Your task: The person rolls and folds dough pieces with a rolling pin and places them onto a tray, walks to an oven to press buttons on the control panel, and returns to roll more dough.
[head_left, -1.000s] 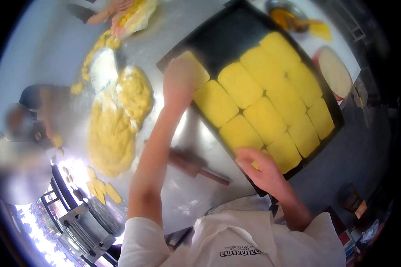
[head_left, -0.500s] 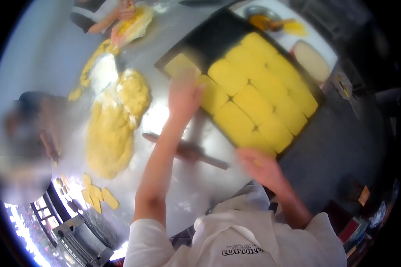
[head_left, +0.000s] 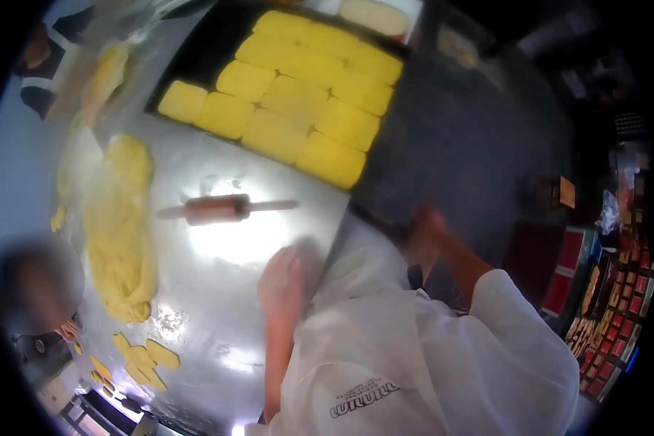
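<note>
My left hand [head_left: 282, 282] is low over the metal worktop [head_left: 225, 305], near its front edge, with its fingers smeared by motion. Past the worktop edge, beside my apron, hangs my right hand [head_left: 429, 225], also blurred. A rolling pin [head_left: 218, 209] lies on the worktop beyond my left hand, apart from it. Farther off, a dark baking tray [head_left: 196, 62] bears rows of flat yellow dough pieces [head_left: 296, 99]; its far left part shows bare black. To the left stretches a long mass of yellow dough [head_left: 120, 240].
Several small flat dough pieces [head_left: 144, 360] lie at the worktop's lower left. Another person [head_left: 40, 283] is at the left edge, and a second person's sleeve [head_left: 40, 98] shows at upper left. Behind the tray stands a white board [head_left: 414, 11] with a pale oblong item [head_left: 374, 14].
My left hand has come away from the corner dough piece, which now lies flat in the tray. My right hand has left the tray's near edge. The view has turned to the right.
</note>
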